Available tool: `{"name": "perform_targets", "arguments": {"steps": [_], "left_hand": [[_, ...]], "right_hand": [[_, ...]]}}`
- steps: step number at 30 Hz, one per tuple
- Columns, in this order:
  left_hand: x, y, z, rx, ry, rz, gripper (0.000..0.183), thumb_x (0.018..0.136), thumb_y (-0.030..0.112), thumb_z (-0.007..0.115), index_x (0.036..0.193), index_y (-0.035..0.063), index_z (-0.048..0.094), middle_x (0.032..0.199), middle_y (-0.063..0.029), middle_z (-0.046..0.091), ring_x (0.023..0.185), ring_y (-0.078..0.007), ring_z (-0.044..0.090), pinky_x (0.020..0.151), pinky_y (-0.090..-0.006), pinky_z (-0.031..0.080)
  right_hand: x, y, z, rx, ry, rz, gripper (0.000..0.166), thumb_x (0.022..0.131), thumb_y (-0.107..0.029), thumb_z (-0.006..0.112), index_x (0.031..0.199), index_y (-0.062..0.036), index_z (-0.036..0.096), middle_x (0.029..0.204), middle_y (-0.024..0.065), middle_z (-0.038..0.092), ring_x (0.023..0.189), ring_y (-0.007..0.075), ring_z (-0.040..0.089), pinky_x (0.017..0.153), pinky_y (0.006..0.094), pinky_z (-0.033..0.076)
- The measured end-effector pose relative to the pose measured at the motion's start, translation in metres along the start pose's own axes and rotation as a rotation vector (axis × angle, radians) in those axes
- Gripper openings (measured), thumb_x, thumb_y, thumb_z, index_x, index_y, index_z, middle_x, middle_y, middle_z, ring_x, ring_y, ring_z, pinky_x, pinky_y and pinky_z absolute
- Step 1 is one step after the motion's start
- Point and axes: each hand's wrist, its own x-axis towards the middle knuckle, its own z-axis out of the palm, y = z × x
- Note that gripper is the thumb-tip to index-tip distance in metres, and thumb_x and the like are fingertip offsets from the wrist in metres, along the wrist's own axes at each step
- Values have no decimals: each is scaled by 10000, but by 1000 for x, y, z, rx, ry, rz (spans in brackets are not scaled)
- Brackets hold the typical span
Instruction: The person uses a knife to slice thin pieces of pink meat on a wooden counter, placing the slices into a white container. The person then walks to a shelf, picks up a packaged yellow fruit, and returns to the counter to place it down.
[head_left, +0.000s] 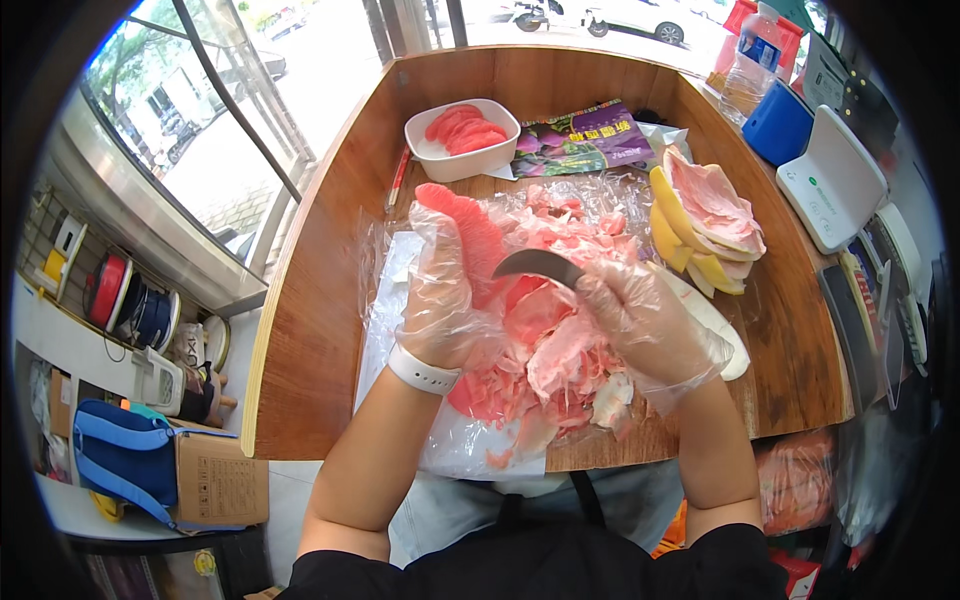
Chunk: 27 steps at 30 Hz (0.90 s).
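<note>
Both hands wear clear plastic gloves. My left hand (442, 292) holds a red pomelo segment (472, 232) upright between thumb and fingers. In my right hand (630, 307) is a small knife with a curved dark blade (536, 264), its tip pointing left, close to the segment. Beneath both hands lies a pile of pink membranes and peelings (570, 360) on clear plastic film. Peeled red segments (465, 129) rest in a white square bowl (463, 166) behind my left hand. Stacked yellow pomelo rinds (705, 225) stand to the right, beyond my right hand.
The wooden table (787, 337) has raised wooden walls at its back and sides. A purple printed bag (585, 139) lies beside the bowl, and a red pencil-like stick (398, 178) to its left. A white flat object (705, 315) lies behind my right hand. A blue box (778, 122) stands outside the right wall.
</note>
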Motion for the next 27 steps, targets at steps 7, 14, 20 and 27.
{"name": "perform_targets", "arguments": {"steps": [7, 14, 20, 27], "left_hand": [[-3, 0, 6, 88, -41, 39, 445, 902, 433, 517, 1184, 90, 478, 1109, -101, 584, 1035, -238, 580, 921, -428, 483], [-3, 0, 2, 160, -38, 29, 430, 909, 403, 521, 1174, 65, 491, 1107, -107, 590, 1030, -232, 584, 910, -411, 491], [-5, -3, 2, 88, -103, -73, 432, 918, 374, 518, 1184, 34, 499, 1106, -108, 599, 991, -232, 602, 879, -399, 506], [-6, 2, 10, 49, -115, -173, 429, 936, 372, 488, 1197, 33, 491, 1123, -125, 592, 1025, -235, 590, 897, -388, 497]], "right_hand": [[0, 11, 10, -232, 114, -124, 250, 902, -267, 547, 844, -37, 626, 733, 189, 585, 716, 366, 568, 637, 425, 450], [2, 19, 6, -258, -15, -100, 231, 889, -263, 560, 889, -46, 642, 727, 185, 580, 712, 369, 560, 642, 453, 447], [6, 15, 1, -146, -223, 67, 275, 916, -265, 518, 986, -26, 634, 844, 200, 622, 806, 347, 599, 699, 391, 470], [5, 17, 0, 199, -267, 173, 314, 938, -282, 498, 980, -1, 630, 785, 86, 629, 740, 143, 574, 680, 298, 458]]}}
